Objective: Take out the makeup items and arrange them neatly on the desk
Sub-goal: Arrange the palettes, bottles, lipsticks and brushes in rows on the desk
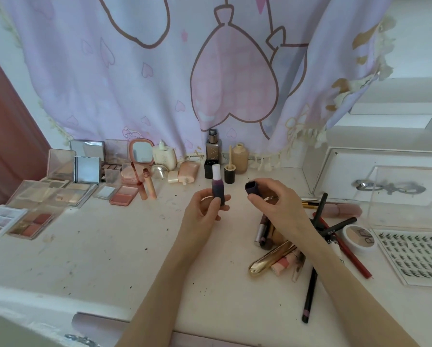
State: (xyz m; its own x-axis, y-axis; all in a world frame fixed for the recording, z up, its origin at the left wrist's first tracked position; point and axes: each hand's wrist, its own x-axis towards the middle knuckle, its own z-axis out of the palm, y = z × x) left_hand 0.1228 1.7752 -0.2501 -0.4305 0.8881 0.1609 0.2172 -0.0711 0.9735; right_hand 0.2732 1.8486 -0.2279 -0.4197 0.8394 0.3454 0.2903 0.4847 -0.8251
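Observation:
My left hand grips a dark purple lipstick tube upright above the white desk; a pale white stick rises from its top. Just to its right, my right hand pinches the tube's dark purple cap, held apart from the tube. Open palettes and blush compacts lie in rows at the left. Bottles and a pink hand mirror line the back edge. A loose heap of pencils, tubes and a gold case lies under my right forearm.
A clear acrylic box stands at the right with its lid leaning forward. A tray of false lashes and a round white compact lie in front of it. A pink printed curtain hangs behind the desk.

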